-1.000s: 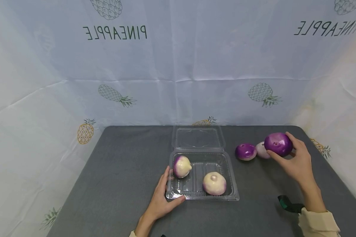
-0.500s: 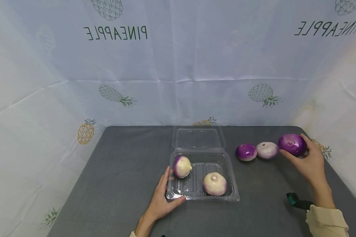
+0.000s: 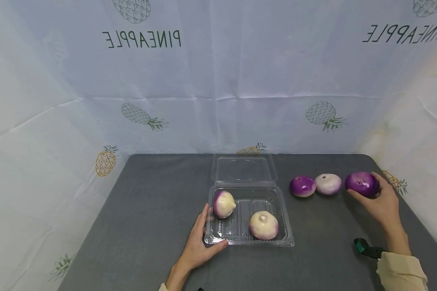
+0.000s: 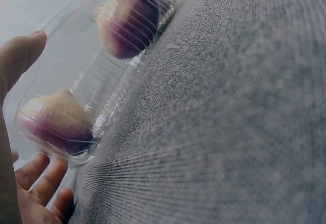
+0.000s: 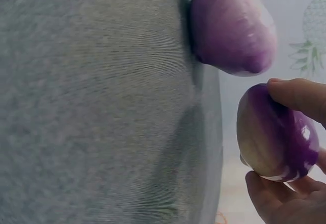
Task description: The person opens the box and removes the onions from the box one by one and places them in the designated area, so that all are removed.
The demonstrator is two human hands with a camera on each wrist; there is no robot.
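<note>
Purple onion [image 3: 361, 184], held in the right hand [image 3: 383, 204], well to the right of the clear container [image 3: 245, 243].
Left hand [image 3: 199, 246]: laid at the container's near left corner, grip apart, nothing clamped; two onions contained, a cream onion [image 3: 264, 225] near right, a two-tone onion [image 3: 223, 205] far left; right-hand grip: clamped on the purple onion between thumb and fingers, its long axis lying roughly side to side, apparently just clear of the worktop [image 3: 153, 202], the left hand being much the farther from it; between it and the container, a smaller onion [image 3: 302, 187] and a pale onion [image 3: 328, 184], seemingly touching; hinged lid [image 3: 245, 168] laid back behind the container; beyond, a pineapple-printed curtain [image 3: 182, 72].
</note>
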